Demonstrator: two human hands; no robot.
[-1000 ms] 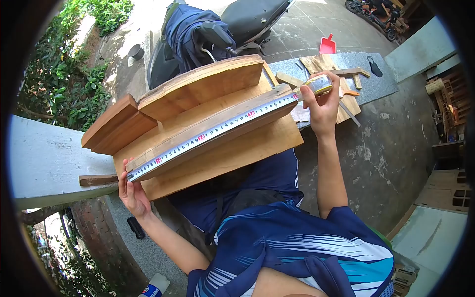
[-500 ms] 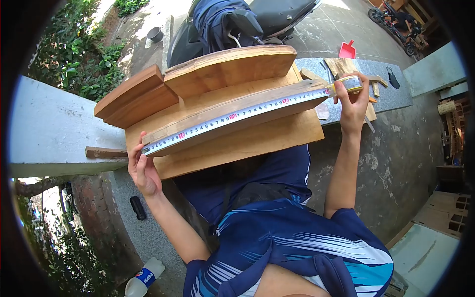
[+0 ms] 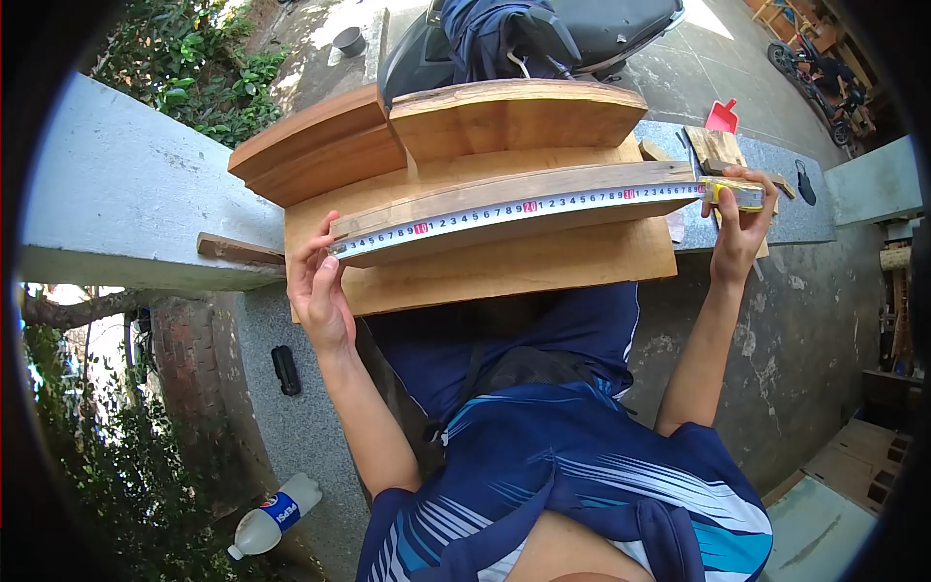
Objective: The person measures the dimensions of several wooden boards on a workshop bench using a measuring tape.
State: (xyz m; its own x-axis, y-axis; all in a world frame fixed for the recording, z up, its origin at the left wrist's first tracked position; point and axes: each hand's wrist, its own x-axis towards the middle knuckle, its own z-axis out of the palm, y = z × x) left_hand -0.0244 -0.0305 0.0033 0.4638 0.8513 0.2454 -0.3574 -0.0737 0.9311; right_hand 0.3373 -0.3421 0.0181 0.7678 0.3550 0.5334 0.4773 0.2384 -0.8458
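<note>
A tape measure is pulled out along a wooden board (image 3: 543, 186), with its white blade (image 3: 485, 215) lying against the board's near edge. My left hand (image 3: 325, 296) pinches the hooked end of the blade at the board's left end. Over at the right end, my right hand (image 3: 741, 225) grips the yellow and clear tape measure case (image 3: 745, 196) between thumb and fingers. The measured board rests on a wider wooden panel (image 3: 504, 274) above my lap. Behind it stand a pale wooden block (image 3: 519, 121) and a reddish-brown wooden piece (image 3: 325, 145).
A white ledge (image 3: 155, 194) with a wood stick (image 3: 238, 248) is at left. Below it, a black case (image 3: 285, 371) and a Pepsi bottle (image 3: 276, 514) lie on granite. Wood scraps and a red dustpan (image 3: 722, 116) are at right. A motorbike (image 3: 621, 34) stands behind.
The view has shifted, so the boards and both hands appear further right and slightly higher. Both hands keep their hold on the tape measure, stretched along the board as before.
</note>
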